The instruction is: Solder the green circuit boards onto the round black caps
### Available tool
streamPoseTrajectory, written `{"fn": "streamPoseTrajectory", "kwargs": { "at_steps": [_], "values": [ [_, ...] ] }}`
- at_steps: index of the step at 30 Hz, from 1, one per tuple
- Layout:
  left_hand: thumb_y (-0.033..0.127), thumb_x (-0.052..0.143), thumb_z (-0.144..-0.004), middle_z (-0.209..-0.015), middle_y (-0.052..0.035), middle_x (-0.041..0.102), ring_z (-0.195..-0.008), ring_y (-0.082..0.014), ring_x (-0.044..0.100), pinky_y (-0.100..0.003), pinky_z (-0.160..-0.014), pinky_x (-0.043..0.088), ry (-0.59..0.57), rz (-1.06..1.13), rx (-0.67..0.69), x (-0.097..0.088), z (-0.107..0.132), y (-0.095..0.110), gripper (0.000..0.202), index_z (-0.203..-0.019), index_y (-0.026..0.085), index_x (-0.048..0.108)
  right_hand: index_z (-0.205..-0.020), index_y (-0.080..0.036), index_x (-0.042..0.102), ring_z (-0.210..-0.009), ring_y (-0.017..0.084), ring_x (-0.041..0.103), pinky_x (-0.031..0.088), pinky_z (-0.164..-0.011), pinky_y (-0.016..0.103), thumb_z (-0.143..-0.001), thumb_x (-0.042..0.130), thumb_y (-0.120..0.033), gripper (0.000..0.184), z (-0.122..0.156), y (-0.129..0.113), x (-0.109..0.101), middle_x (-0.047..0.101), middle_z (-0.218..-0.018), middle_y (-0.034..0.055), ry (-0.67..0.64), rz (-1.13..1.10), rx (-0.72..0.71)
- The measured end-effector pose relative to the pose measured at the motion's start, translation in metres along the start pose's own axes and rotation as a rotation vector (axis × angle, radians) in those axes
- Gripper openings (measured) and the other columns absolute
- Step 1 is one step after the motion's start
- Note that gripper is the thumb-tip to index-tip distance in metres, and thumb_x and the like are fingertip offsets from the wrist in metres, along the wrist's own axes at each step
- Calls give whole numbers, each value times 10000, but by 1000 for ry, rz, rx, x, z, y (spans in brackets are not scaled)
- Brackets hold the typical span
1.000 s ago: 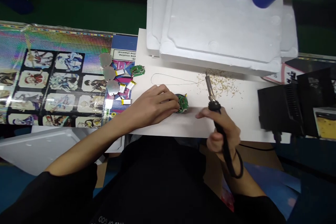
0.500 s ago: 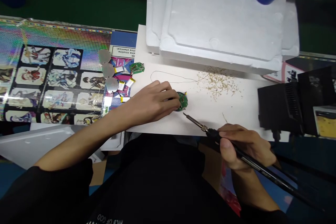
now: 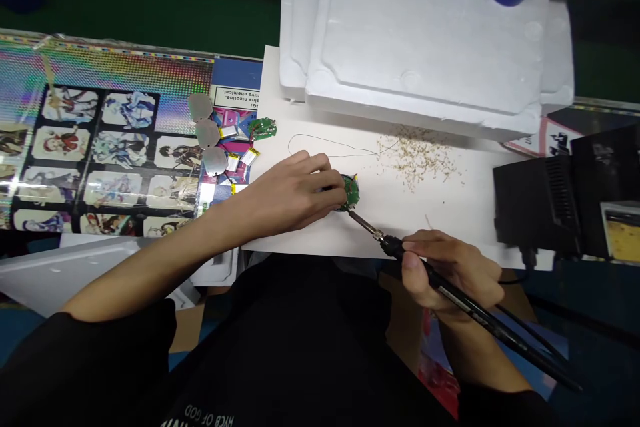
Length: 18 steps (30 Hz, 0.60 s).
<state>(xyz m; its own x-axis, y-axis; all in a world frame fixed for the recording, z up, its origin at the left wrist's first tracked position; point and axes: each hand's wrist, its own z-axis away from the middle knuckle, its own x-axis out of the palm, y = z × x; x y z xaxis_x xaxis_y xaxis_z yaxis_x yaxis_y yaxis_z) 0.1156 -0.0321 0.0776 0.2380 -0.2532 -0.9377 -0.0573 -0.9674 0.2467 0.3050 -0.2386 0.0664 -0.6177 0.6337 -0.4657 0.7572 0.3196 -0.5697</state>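
Note:
My left hand (image 3: 293, 197) rests on the white paper sheet (image 3: 295, 230), its fingertips pinching a small round green circuit board (image 3: 351, 192) with a yellow part on its rim. My right hand (image 3: 450, 267) grips a black-handled soldering iron (image 3: 369, 225) like a pen. The iron's metal tip touches or nearly touches the board's lower edge; I cannot tell which. My left fingers hide part of the board.
A thin loose wire (image 3: 340, 147) and pale crumbs (image 3: 417, 157) lie on the paper. Further left are a second green board (image 3: 263, 128), small pouch batteries (image 3: 249, 157), and silver plates (image 3: 207, 134). A white foam slab (image 3: 425, 33) stands behind, with a black bench unit (image 3: 535, 203) at right.
My right hand has swung the soldering iron from upright beside the board to a low slant, bringing its tip in to the board. The left hand and board have barely moved.

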Motion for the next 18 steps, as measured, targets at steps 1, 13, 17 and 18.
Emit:
{"fn": "streamPoseTrajectory", "kwargs": {
  "at_steps": [1, 13, 17, 18],
  "values": [
    [224, 513, -1132, -1099, -68, 780, -994, -225, 615, -378, -780, 417, -3, -3, 1, 0, 0, 0, 198, -1073, 200, 701, -919, -205, 704, -490, 183, 693, 597, -436, 262, -847, 748, -82, 149, 1, 0, -1, 693, -651, -16, 4, 17, 11],
    [219, 519, -1129, -1100, -72, 784, -992, -230, 620, -375, -770, 405, -24, -9, -2, -2, -1, 0, 198, -1067, 210, 707, -814, -235, 670, -471, 179, 687, 619, -460, 273, -883, 729, -108, 156, 1, -4, -2, 698, -628, -34, -15, 64, 59],
    [216, 509, -1131, -1096, -72, 781, -976, -229, 615, -377, -761, 406, -17, -28, 13, -2, -2, 1, 210, -1064, 196, 707, -811, -237, 656, -469, 170, 684, 605, -453, 258, -891, 721, -104, 168, -3, -5, -1, 694, -623, -36, -22, 99, 43],
    [216, 507, -1130, -1094, -72, 779, -972, -229, 612, -377, -761, 407, -19, -31, 16, -2, -3, 1, 212, -1063, 194, 707, -815, -234, 655, -471, 165, 683, 600, -454, 253, -889, 724, -102, 167, -3, -5, -2, 695, -627, -36, -28, 104, 39]
  ]
}}
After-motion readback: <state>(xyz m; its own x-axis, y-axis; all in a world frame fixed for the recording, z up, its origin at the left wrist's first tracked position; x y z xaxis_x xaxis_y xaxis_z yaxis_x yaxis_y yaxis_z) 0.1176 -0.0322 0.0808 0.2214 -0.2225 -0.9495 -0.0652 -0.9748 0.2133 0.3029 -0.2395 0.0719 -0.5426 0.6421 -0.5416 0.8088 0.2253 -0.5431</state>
